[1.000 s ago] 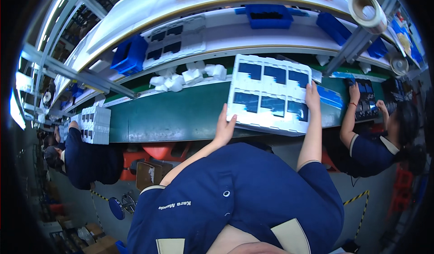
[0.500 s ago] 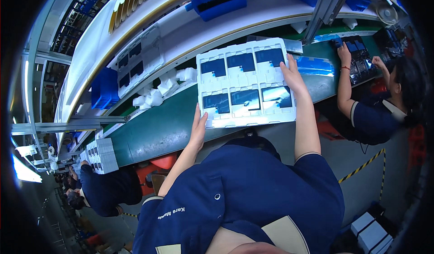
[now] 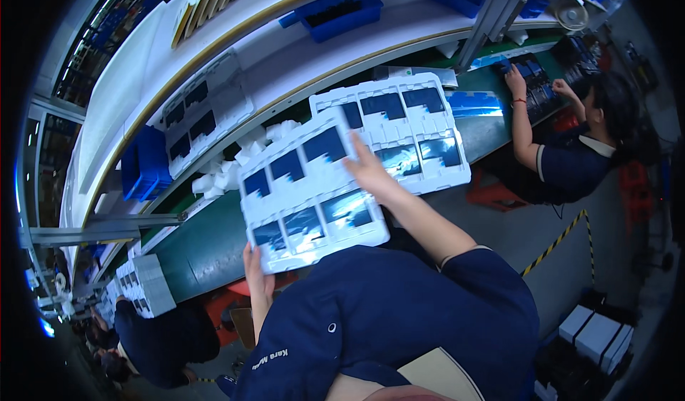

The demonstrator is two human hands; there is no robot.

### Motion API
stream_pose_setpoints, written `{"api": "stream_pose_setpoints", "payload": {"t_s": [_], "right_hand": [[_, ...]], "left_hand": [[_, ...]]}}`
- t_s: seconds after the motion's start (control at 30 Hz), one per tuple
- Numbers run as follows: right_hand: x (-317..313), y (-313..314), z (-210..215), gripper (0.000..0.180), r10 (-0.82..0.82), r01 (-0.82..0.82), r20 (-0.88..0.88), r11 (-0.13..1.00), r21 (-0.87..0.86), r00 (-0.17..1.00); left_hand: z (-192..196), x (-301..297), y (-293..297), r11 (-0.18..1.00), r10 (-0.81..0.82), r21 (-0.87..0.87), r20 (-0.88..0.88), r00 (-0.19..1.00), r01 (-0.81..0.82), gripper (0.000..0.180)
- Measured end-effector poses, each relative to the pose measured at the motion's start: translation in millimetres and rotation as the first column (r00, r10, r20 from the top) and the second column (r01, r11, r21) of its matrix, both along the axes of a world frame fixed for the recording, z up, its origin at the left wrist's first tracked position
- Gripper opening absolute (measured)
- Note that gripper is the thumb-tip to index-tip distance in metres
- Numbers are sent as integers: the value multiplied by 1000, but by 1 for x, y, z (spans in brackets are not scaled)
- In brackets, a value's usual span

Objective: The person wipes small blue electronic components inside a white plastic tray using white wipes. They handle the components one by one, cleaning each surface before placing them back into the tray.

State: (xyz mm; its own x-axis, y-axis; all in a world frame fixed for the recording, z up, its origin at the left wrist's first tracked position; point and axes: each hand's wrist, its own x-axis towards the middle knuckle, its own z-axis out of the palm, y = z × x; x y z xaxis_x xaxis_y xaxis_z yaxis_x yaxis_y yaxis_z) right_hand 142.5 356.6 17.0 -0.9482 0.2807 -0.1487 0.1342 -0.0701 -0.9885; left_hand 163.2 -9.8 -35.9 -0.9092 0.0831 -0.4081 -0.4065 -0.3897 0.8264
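Note:
A white molded tray (image 3: 294,200) is tilted up in front of me, with several dark, glossy flat panels (image 3: 287,167) in its pockets. My left hand (image 3: 257,272) grips its lower left corner, fingers partly hidden by the tray. At the opposite edge, the upper right, my right hand (image 3: 367,167) holds on, slightly blurred. Behind and to the right lies a second white tray (image 3: 430,127) with similar panels, partly covered by the held one and by my right forearm.
The green bench (image 3: 198,247) runs beneath, with white foam pieces (image 3: 217,180) along it. A blue bin (image 3: 145,165) and another panel tray (image 3: 232,87) sit beyond. One co-worker (image 3: 581,155) handles dark parts at right; another person (image 3: 160,344) is at lower left.
The upper tray has come away from the one beneath and moved left and nearer, tilting, with both hands on it. The lower tray is now exposed.

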Motion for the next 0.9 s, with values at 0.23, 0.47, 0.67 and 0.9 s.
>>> {"api": "stream_pose_setpoints", "payload": {"t_s": [0.23, 0.47, 0.67, 0.9], "right_hand": [[-50, -162, -82, 79, 102, -144, 151, 942, 302, 983], [-59, -222, -210, 73, -84, -108, 356, 866, 489, 931], [-87, -208, -203, 70, -186, -140, 398, 738, 660, 898], [-63, -210, -180, 63, -311, -198, 384, 494, 847, 869]], "left_hand": [[-55, 8, -157, 979, 89, -188, 78, 993, -73, 44], [-156, -8, -209, 932, -3, -361, 82, 997, 32, 48], [-183, -43, -211, 593, -165, -794, 45, 985, 136, 39], [-106, -139, -148, 379, -482, -889, -427, 765, -258, 50]]}}
